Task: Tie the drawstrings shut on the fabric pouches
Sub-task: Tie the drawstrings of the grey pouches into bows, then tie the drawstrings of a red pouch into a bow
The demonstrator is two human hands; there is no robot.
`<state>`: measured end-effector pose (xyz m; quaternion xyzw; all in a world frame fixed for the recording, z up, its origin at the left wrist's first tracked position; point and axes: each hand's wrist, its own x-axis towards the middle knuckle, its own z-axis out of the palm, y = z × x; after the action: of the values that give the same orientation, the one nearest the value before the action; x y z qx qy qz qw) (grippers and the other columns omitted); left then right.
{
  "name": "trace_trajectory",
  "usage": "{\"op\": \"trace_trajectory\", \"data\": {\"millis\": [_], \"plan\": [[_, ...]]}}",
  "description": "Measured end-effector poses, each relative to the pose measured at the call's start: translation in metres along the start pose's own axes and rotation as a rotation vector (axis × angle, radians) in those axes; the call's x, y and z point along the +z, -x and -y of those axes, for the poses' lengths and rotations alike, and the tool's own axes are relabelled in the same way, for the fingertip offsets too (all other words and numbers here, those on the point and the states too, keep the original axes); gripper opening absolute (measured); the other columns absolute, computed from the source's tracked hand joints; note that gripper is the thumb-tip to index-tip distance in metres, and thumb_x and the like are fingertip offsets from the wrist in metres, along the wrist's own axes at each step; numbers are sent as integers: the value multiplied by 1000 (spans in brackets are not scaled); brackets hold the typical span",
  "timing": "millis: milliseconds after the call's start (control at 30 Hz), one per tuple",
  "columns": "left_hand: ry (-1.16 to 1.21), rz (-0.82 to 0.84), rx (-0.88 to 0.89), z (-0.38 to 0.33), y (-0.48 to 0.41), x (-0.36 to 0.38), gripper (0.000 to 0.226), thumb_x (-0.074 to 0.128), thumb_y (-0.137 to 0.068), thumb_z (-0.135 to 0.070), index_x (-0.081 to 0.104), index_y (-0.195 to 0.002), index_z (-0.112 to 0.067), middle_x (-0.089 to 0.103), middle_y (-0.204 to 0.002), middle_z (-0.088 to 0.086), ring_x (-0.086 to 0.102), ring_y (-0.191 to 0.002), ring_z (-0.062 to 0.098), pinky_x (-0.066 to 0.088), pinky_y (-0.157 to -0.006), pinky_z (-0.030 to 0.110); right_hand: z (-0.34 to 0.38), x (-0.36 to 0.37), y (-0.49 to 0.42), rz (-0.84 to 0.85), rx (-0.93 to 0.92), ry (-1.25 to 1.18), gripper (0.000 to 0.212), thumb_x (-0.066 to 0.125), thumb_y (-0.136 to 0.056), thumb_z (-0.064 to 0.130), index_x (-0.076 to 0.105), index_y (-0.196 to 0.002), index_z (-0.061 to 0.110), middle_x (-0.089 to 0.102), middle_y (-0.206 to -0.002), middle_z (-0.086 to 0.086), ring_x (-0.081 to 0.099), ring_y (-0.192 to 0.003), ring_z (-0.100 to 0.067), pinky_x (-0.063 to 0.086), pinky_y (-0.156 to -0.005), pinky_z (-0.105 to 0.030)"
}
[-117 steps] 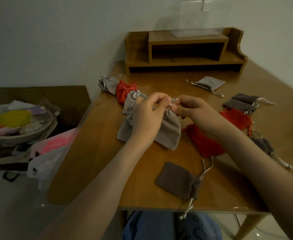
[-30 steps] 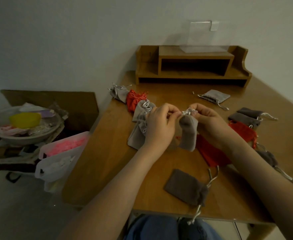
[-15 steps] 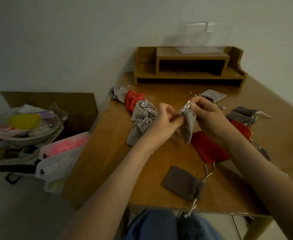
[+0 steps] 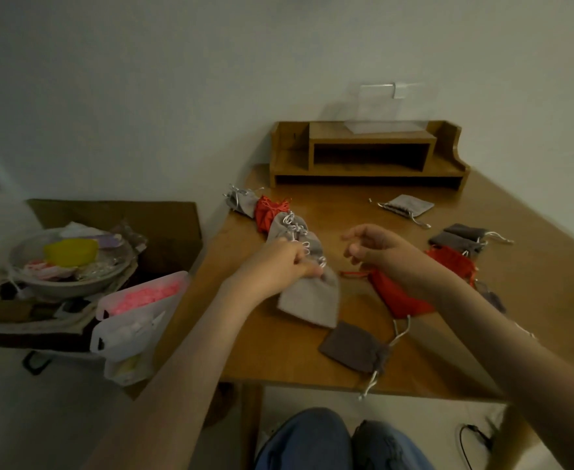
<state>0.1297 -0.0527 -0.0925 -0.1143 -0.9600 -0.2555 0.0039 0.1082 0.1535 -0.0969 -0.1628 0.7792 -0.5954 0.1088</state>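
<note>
Our left hand [image 4: 275, 266] pinched a seemingly tied light-grey fabric pouch [image 4: 312, 300]; our right hand [image 4: 390, 252] hung slack; three-o'clock dark-grey fabric pouches [image 4: 455, 239] seemed untied.

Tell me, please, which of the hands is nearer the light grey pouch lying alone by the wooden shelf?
Right. The right hand hovers in front of the lone pouch; the left hand is farther left, holding another grey pouch.

Middle: light grey pouch [image 4: 309, 296] lies flat, top bunched shut. Behind it: grey and red pouches [image 4: 278, 218] in row, tops bunched. Nearest: dark grey pouch [image 4: 351, 347], strings loose.
</note>
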Motion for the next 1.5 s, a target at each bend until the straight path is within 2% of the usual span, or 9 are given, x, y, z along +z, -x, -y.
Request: {"op": "trace_trajectory", "data": {"millis": [200,333,600,700,767,1033,1233,1367,1500], "plan": [[-282,-100,-245,16,11,2,52,48,-92,-54,51,-120,-10,46,-127,12,40,-121,28,36,-97,37,5,4,19,469,102,502,37,75,-80,32,60,-111,19,57,-102,6,51,-86,1,40,-73,-9],[-382,-276,-233,17,13,19,65,45,-92,-57,36,-131,-7,40,-132,11,40,-121,25,36,-98,34,4,11,22,515,114,709,21,73,-82,28,63,-100,25,54,-105,9,49,-94,-2,40,-76,-14],[-360,-365,219,-4,9,32,29,45,-96,-27,49,-124,-20,40,-139,-1,32,-129,19,20,-105,36,0,9,22,419,55,731,3,65,-89,25,64,-86,26,56,-96,10,51,-89,-6,40,-77,-17],[-355,-273,324,-13,4,41,25,40,-98,-25,51,-121,-23,55,-125,-7,40,-123,14,15,-103,37,-3,4,19,235,-38,751,4,60,-91,17,63,-89,19,54,-95,7,49,-86,-5,42,-80,-12],[-377,-218,366,-17,0,47,26,39,-98,-22,51,-121,-22,58,-120,-6,44,-119,15,13,-102,38,-12,-6,12,26,-98,798,10,55,-93,16,59,-95,24,51,-105,3,48,-100,-12,42,-95,-30],[-421,-214,319,-30,-23,57,34,34,-101,-23,46,-133,-20,56,-129,-3,43,-124,18,10,-101,38,-32,-38,-3,-89,289,1053,30,53,-91,31,53,-119,22,38,-137,-5,26,-131,-30,23,-105,-44],[-268,-104,253,-28,-38,54,41,33,-101,-44,46,-132,-21,55,-129,-5,41,-124,15,15,-101,35,-21,-34,-5,-12,65,427,10,58,-93,18,54,-100,12,57,-94,-1,54,-80,-12,44,-69,-25],[43,-216,173,-21,-41,53,23,42,-100,-35,56,-110,-19,53,-100,-10,47,-108,14,29,-94,34,-16,-28,-13,-34,-41,342,6,56,-94,16,57,-98,20,58,-92,5,55,-80,-6,45,-65,-15],[424,-289,177,-16,-38,41,21,39,-102,-21,57,-111,-17,54,-92,-12,51,-82,-1,38,-68,9,-26,-26,-15,-56,-49,127,13,52,-97,15,58,-107,11,54,-82,0,50,-61,0,39,-53,-13]]}}
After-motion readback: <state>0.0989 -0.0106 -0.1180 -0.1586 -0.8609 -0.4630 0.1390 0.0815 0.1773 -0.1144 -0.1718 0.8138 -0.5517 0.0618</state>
